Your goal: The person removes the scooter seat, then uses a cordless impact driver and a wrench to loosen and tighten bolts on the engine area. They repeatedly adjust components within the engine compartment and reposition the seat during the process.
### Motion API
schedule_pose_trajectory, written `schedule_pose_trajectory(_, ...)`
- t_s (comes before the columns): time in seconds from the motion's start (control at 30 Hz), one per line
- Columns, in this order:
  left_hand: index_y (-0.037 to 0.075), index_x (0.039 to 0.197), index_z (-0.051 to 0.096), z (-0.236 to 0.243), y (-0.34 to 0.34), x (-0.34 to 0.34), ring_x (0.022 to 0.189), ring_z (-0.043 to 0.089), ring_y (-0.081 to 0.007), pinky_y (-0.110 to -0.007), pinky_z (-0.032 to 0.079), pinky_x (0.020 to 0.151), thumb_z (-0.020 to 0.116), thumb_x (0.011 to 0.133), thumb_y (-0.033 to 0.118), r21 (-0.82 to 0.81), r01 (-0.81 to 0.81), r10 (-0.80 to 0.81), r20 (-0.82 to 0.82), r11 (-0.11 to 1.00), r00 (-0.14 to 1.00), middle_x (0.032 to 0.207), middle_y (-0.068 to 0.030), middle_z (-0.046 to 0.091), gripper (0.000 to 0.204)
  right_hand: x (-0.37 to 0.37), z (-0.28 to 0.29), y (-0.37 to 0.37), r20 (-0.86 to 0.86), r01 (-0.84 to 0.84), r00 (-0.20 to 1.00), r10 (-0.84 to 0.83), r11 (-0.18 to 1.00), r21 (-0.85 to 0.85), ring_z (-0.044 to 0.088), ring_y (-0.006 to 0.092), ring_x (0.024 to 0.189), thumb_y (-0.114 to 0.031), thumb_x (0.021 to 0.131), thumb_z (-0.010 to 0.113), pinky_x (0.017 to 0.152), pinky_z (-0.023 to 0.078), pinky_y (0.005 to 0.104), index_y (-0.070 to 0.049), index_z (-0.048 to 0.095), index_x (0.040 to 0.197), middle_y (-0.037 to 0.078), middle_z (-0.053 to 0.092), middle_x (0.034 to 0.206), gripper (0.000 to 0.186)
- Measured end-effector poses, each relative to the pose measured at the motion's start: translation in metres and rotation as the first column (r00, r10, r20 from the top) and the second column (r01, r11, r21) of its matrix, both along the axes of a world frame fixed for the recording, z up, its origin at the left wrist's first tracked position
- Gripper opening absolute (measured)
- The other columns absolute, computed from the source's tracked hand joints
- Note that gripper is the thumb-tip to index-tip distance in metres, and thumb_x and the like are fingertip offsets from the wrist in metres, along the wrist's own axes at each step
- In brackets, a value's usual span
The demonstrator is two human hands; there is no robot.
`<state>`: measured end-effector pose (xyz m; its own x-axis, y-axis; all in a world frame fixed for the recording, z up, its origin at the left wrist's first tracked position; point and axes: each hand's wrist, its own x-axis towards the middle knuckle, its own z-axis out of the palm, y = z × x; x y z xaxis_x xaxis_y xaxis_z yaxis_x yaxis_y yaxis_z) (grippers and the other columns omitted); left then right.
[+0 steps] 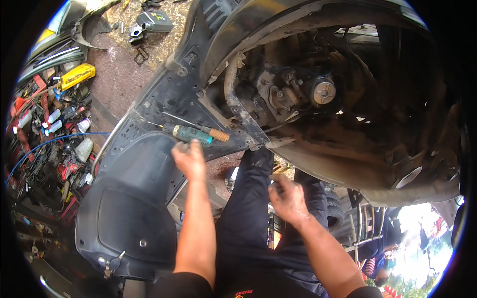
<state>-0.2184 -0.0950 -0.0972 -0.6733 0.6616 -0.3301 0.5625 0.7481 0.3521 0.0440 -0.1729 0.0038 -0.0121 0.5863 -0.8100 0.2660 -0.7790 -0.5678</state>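
Left hand (pixel 190 160) is bent a bit, just beside a green screwdriver (pixel 188 133); I cannot tell if they touch. Right hand (pixel 288 198) is curled near the dark pants (pixel 243 208); I cannot tell if it pinches anything. Green screwdriver and brown-handled screwdriver (pixel 218 135) lie on a black panel (pixel 154 103).

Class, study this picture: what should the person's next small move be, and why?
Probably to close the left hand around the teal-handled screwdriver: the hand is right beside that handle, though contact is hard to make out. The brown-handled screwdriver lies close by on the same dark panel, so a careful grip seems wise. The right hand is apart from both tools.
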Motion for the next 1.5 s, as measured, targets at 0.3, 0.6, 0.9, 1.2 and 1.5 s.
schedule_pose_trajectory(0.3,-0.005,0.118,0.056,-0.092,0.008,-0.111,0.093,0.062,-0.0215,-0.038,0.052,0.081,0.07,0.091,0.034,-0.208,-0.159,0.232,0.399,0.965,0.887,0.106,-0.0132,0.064,0.05,-0.018,-0.022,-0.013,-0.079,-0.12,0.991,0.105,0.966,-0.23,0.068,0.0391,0.093,-0.018,0.09,0.065,0.085,0.054,0.0476,-0.005,0.055,0.122,0.016,0.071,0.093,0.036)
schedule_pose_trajectory(0.6,0.004,0.117,0.058,0.157,-0.023,0.082,0.096,0.063,-0.0211,-0.038,0.054,0.084,0.06,0.094,0.043,-0.187,-0.401,0.303,0.921,0.897,0.247,0.098,-0.0075,0.062,0.045,-0.017,0.041,0.012,-0.309,-0.049,0.933,0.182,0.919,0.391,0.056,0.0422,0.123,-0.025,0.073,0.082,0.107,0.045,0.046,-0.004,0.039,0.148,0.024,0.057,0.132,0.089)
schedule_pose_trajectory(0.9,-0.006,0.136,0.046,0.071,0.022,0.203,0.123,0.05,-0.0313,-0.045,0.043,0.103,0.048,0.1,0.043,-0.438,-0.079,0.44,0.898,0.895,0.013,0.133,-0.0216,0.053,0.061,0.064,0.08,-0.019,0.059,0.399,0.913,-0.404,0.913,0.088,0.07,0.0209,0.083,-0.002,0.08,0.077,0.076,0.057,0.0303,-0.002,0.058,0.124,0.01,0.07,0.103,0.048)
schedule_pose_trajectory(1.2,-0.001,0.12,0.054,-0.01,0.035,0.233,0.101,0.061,-0.0311,-0.047,0.05,0.094,0.052,0.098,0.012,-0.558,-0.365,0.506,0.83,0.745,-0.236,0.109,-0.0181,0.065,0.026,0.069,0.057,0.007,0.274,0.12,0.938,-0.21,0.943,0.311,0.071,0.0288,0.084,-0.004,0.08,0.076,0.077,0.056,0.0357,-0.001,0.063,0.113,0.012,0.07,0.097,0.036)
schedule_pose_trajectory(1.5,-0.004,0.117,0.051,-0.005,0.04,0.238,0.094,0.062,-0.0299,-0.046,0.055,0.087,0.046,0.102,0.012,-0.574,-0.376,0.514,0.819,0.727,-0.255,0.103,-0.0169,0.062,0.022,0.067,0.05,0.015,0.299,0.094,0.939,-0.172,0.962,0.258,0.071,0.0304,0.083,-0.003,0.079,0.075,0.076,0.057,0.0358,-0.002,0.064,0.112,0.012,0.069,0.099,0.035)
